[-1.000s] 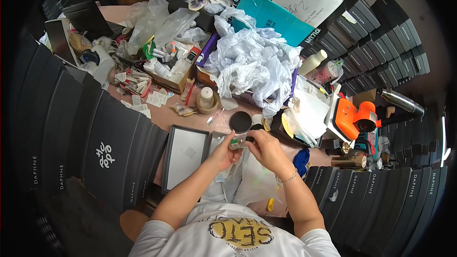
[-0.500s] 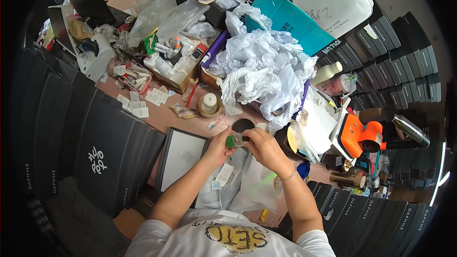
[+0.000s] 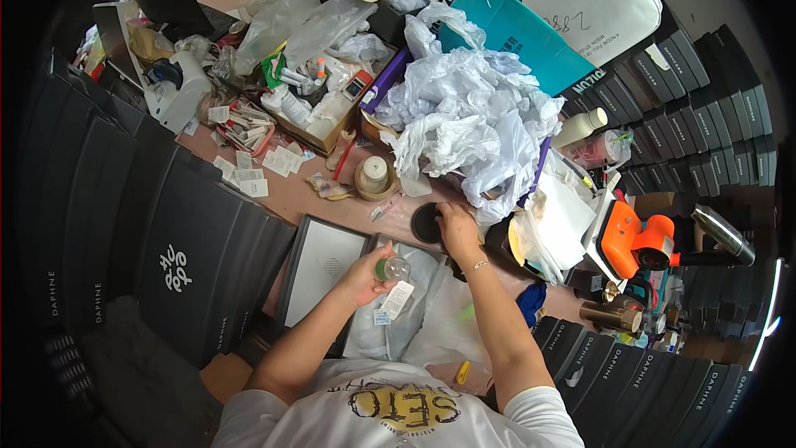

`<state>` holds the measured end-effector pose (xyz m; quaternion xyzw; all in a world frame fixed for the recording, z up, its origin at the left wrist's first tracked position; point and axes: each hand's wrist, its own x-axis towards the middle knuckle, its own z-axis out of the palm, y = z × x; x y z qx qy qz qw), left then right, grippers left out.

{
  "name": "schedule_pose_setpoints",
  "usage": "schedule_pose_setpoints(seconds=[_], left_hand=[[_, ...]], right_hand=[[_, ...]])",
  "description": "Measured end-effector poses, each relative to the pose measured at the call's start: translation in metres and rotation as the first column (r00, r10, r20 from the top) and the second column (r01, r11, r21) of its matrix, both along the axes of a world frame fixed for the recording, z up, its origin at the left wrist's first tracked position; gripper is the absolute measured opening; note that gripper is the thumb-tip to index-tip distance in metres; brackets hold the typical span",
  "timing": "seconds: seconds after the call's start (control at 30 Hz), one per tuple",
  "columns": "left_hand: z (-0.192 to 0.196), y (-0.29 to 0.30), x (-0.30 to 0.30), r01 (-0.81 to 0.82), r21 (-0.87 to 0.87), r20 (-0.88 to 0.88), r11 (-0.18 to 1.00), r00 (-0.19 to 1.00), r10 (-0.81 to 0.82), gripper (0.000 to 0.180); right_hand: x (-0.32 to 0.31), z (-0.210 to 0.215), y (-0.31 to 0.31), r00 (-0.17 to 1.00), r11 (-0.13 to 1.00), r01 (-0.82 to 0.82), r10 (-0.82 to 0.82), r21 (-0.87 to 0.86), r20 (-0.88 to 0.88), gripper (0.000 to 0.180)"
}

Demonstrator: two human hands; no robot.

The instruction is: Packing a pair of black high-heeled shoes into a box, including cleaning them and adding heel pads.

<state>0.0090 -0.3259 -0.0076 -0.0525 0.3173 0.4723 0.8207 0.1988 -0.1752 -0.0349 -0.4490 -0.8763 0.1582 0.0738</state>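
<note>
My left hand is wrapped round a small clear bottle with a green band, tilted with its clear end toward the right. Below it, an open black shoebox holds white wrapping and a white tag with small print. Farther forward, my right hand is closed at the right edge of a round black dish or lid on the table. Its fingertips point down and away, so what they pinch, if anything, is hidden.
A bin heaped with crumpled white tissue paper stands ahead. Left of it are a pot with a white lid, a carton of bottles and scattered tags. An orange device sits at right. Stacked black shoeboxes flank both sides.
My right hand has left the bottle's top and moved forward to the black dish. My left hand has drawn the bottle slightly back toward me and left.
</note>
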Motion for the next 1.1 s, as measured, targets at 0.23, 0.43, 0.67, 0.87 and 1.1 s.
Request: schedule_pose_setpoints(seconds=[0.23, 0.43, 0.67, 0.87, 1.1], left_hand=[[0.008, 0.000, 0.009, 0.037, 0.000, -0.008, 0.999, 0.999, -0.037, 0.031], [0.006, -0.007, 0.022, 0.173, -0.020, -0.017, 0.985, 0.985, -0.173, 0.031], [0.017, -0.009, 0.056, 0.312, -0.104, -0.042, 0.944, 0.947, -0.317, 0.029], [0.014, -0.001, 0.064, 0.289, -0.133, -0.038, 0.948, 0.954, -0.297, 0.028], [0.019, 0.004, 0.072, 0.316, -0.162, -0.062, 0.935, 0.942, -0.329, 0.027]], right_hand=[[0.043, 0.033, -0.033, 0.853, 0.900, 0.259, -0.384, -0.351, -0.354, 0.029], [0.163, -0.019, -0.078, 0.019, 0.203, 0.047, -0.979, -0.978, -0.202, 0.012], [0.173, -0.080, -0.063, 0.557, 0.550, 0.614, -0.810, -0.565, -0.184, 0.019], [0.189, -0.070, -0.071, 0.771, 0.784, 0.602, -0.620, -0.150, -0.144, 0.021], [0.194, -0.049, -0.082, 0.772, 0.788, 0.571, -0.611, -0.231, -0.175, 0.021]])
